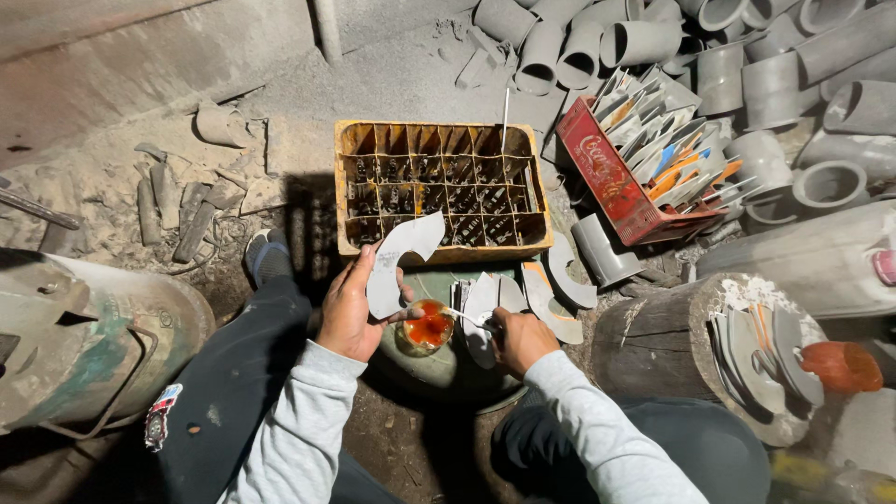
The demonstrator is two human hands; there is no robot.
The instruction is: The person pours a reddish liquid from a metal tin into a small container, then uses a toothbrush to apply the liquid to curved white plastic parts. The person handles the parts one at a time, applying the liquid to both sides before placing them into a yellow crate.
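Item: curved grey cut-out piece [397, 261], crescent-shaped, which we held upright in our left hand [347, 313], fingers clamped on its lower end, long axis running up and to the right toward the yellow divided crate [439, 187].

Item: small bowl of orange-red liquid [427, 327], which lay between our two hands, just right of the left and touching the piece's lower edge.

Item: thin brush or stick [464, 315], which our right hand [523, 338] gripped closed, its tip pointing left into the bowl; this hand sat nearer the liquid.

Item: further grey cut-outs [546, 299], which lay just beyond the right hand.

Item: wooden stump [653, 341] to the right.
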